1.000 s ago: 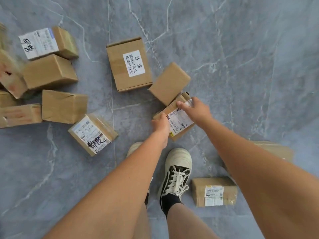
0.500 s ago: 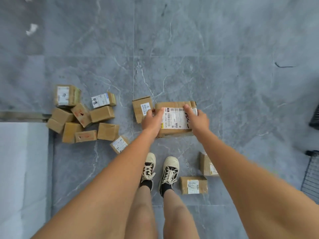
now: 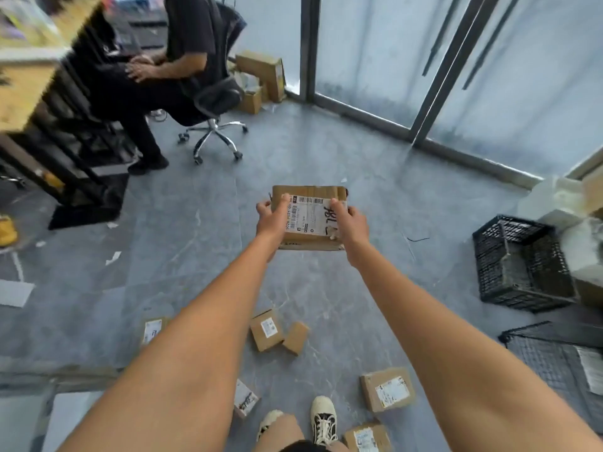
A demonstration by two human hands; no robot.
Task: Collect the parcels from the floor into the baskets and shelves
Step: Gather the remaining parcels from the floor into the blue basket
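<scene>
While gripped, parcel (image 3: 309, 216) between both hands' fingers (image 3: 283, 200).

A person in dark clothes (image 3: 182, 44) sits on a black swivel office chair (image 3: 213, 99) with a chrome star base, facing a blurred bench (image 3: 29, 76) at the upper left. Frosted glass panels (image 3: 375, 53) in dark frames close the far side. Paper scraps (image 3: 112, 257) lie on the grey marbled floor (image 3: 326, 151).

The person's arms are bare from hand to upper arm, with no sleeves, watch or rings visible on the left hand (image 3: 272, 220) or right hand (image 3: 354, 225). Footwear: cream-white low sneakers (image 3: 323, 419) with black side panels, white laces and thick pale soles. A dark garment edge shows at the knees.
</scene>
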